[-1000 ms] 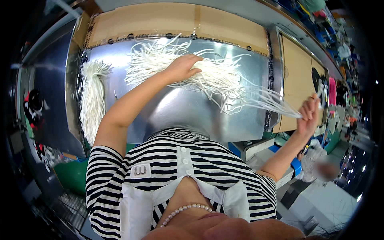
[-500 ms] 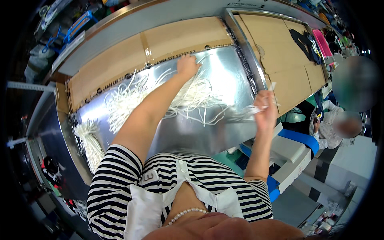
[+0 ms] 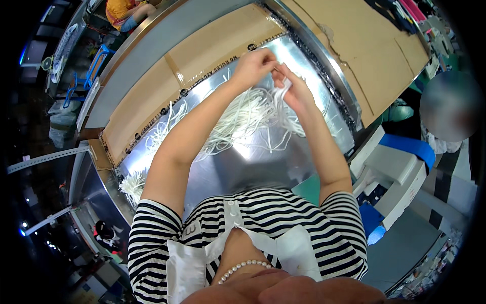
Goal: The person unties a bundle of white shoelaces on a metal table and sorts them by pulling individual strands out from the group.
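Note:
My left hand (image 3: 257, 66) and my right hand (image 3: 293, 88) meet over the far part of a shiny metal work surface (image 3: 228, 175). A bunch of white cords (image 3: 281, 96) hangs from the closed fingers of my right hand. The fingers of my left hand are pinched together at the right fingertips; whatever they grip is too small to make out. Below my hands spreads a loose, tangled pile of white cords (image 3: 240, 121). My left forearm hides part of it. More cords (image 3: 164, 129) lie left of that arm, and a bundled clump (image 3: 132, 186) sits at the left edge.
Cardboard strips (image 3: 212, 48) edged with printed tape line the far side. A metal rim (image 3: 334, 76) divides the surface from a cardboard-covered area (image 3: 354, 55) on the right. Beside my right elbow stands a white box-like thing with a blue part (image 3: 407, 149). A person (image 3: 124, 12) sits beyond the far edge.
My right hand has come inward and away from me with its bunch of cords, up to my left hand. The left hand has shifted slightly right. The whole view has turned somewhat.

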`<state>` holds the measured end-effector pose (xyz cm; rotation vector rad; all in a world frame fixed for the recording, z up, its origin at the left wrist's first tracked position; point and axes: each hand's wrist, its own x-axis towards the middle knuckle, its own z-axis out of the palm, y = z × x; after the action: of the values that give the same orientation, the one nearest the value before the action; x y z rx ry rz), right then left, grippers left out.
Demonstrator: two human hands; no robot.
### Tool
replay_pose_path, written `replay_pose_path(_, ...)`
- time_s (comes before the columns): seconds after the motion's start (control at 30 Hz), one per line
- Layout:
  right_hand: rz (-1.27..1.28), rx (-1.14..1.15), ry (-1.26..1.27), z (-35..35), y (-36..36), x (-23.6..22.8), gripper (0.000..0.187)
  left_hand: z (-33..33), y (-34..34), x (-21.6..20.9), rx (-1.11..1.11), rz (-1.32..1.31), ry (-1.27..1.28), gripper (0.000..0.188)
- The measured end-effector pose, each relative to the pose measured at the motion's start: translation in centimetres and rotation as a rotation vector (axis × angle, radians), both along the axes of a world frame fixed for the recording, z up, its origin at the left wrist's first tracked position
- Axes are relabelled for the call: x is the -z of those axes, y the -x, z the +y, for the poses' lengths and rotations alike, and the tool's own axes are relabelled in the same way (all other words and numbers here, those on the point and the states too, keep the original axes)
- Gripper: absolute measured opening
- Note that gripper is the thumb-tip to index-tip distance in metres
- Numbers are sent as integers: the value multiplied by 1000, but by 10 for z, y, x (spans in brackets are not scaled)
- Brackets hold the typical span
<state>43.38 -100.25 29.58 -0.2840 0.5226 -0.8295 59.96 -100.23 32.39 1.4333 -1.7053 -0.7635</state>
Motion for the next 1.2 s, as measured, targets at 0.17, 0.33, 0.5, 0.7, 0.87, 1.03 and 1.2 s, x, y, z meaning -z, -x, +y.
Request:
replay_pose_path(0.17,65,98,47,-13,18,-9,26,8,14,-29,207,141,76,17)
replay_pose_path(0.33,304,360,554,-2,95,-78,32,28,13,-1,165,-258,24,26)
replay_pose_path(0.5,-45,550,605,32,211,-161,25,34,24,63,289,-802,-18,28)
replay_pose_path(0.7,-69,565,554,78,259,-162,21,20,16,60,10,-373,-104,17)
replay_pose_path(0.87,59,348,73,112,157,-90,21,25,47,-60,-17,-300,-99,26)
replay_pose_path(1.03,-412,53,-93,101,85,-80,27,75,92,-143,66,-423,123,26)
replay_pose_path(1.2,-443,141,7,73,89,-78,27,135,92,-154,182,-478,-29,24)
